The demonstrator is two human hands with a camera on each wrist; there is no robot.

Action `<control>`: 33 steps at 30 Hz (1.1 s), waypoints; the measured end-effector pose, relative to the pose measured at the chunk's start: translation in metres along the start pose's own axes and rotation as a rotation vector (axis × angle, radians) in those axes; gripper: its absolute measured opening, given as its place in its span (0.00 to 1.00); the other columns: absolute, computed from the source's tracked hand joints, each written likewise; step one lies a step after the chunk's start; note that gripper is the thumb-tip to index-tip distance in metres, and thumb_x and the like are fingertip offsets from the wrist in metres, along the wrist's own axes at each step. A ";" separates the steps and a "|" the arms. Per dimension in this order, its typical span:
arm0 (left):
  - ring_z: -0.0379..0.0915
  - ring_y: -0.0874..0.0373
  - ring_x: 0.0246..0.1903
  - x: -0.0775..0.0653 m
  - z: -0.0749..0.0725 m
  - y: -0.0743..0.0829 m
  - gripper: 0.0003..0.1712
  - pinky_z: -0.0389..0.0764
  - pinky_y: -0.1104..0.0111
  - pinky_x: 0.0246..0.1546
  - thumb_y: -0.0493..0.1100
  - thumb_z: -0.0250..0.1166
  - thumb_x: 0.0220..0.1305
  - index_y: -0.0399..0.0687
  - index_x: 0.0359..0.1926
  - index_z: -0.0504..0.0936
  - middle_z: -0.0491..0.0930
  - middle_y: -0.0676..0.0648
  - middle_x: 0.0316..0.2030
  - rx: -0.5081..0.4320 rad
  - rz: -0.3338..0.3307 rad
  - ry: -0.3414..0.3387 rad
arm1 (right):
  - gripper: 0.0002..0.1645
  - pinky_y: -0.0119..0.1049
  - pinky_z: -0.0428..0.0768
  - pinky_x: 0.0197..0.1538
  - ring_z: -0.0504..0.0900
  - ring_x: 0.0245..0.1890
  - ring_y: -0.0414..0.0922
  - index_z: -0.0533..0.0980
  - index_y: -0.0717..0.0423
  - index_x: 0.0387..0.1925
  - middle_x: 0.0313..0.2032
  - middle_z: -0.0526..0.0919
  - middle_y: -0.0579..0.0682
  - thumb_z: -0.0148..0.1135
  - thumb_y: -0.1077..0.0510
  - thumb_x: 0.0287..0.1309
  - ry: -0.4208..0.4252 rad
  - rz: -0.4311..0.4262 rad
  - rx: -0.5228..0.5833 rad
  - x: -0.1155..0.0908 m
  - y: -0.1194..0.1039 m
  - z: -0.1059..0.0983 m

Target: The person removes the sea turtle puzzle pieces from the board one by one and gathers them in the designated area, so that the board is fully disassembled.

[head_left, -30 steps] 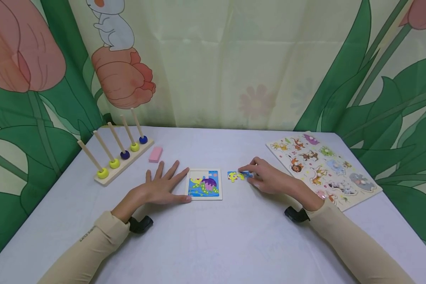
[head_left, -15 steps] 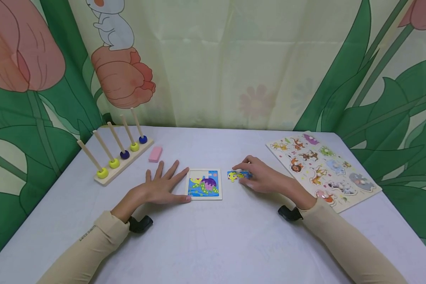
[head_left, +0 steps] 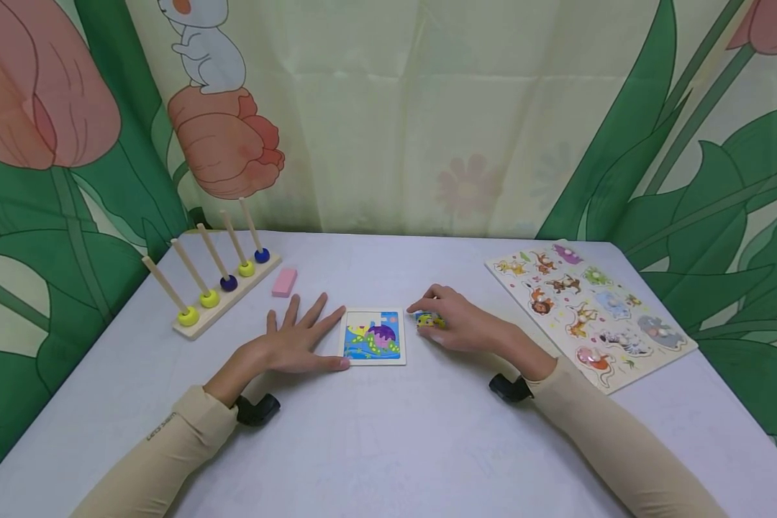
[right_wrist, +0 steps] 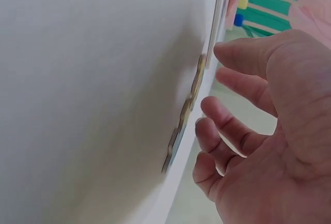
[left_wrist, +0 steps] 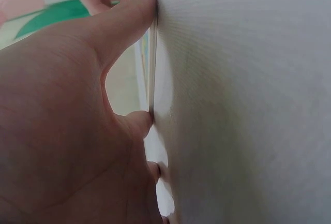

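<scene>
A small framed jigsaw puzzle lies flat, its picture showing a purple-and-green creature on blue, with a pale bare patch at the upper left. My left hand is spread on the table with its thumb and forefinger at the frame's left edge; the left wrist view shows the thumb against that edge. Just right of the frame, my right hand hovers low over several yellow-and-blue jigsaw pieces, partly covering them. In the right wrist view, these pieces lie on the table below loosely bent fingers, a gap between.
A wooden peg stand with yellow and dark blue beads stands at the left. Near it lies a pink block. At the right, a large animal puzzle board lies on the white table, with a printed curtain behind.
My right hand has shifted left over the jigsaw pieces, toward the framed puzzle, and now covers more of their left part. The left hand and the frame have stayed put.
</scene>
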State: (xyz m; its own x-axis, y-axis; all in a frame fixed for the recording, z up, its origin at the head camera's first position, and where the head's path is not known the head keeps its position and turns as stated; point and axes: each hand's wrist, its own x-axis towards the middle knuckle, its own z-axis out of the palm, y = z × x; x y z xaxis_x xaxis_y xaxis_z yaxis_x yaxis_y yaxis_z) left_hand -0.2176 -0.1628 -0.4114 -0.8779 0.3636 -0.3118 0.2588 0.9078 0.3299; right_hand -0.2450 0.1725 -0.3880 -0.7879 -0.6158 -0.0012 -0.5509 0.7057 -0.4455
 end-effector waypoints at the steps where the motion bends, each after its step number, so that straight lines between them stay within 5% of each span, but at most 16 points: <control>1: 0.11 0.29 0.82 0.001 0.001 0.000 0.64 0.25 0.20 0.71 0.86 0.59 0.57 0.71 0.86 0.45 0.27 0.47 0.87 -0.001 0.000 0.001 | 0.23 0.45 0.76 0.59 0.75 0.55 0.49 0.81 0.48 0.65 0.55 0.78 0.53 0.68 0.55 0.71 0.000 -0.004 -0.004 0.001 -0.001 0.001; 33: 0.11 0.28 0.82 0.001 0.001 -0.001 0.62 0.26 0.19 0.71 0.85 0.59 0.59 0.72 0.86 0.45 0.27 0.48 0.87 0.020 -0.007 -0.003 | 0.18 0.41 0.76 0.56 0.74 0.54 0.48 0.85 0.44 0.61 0.55 0.78 0.53 0.67 0.54 0.72 -0.058 -0.055 -0.074 0.032 -0.029 0.017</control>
State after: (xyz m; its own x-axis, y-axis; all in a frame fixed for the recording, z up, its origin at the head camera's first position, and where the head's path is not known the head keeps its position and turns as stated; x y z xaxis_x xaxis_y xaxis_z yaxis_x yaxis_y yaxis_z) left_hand -0.2184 -0.1630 -0.4127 -0.8783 0.3578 -0.3171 0.2605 0.9143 0.3102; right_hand -0.2493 0.1265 -0.3907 -0.7401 -0.6718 -0.0312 -0.6133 0.6932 -0.3786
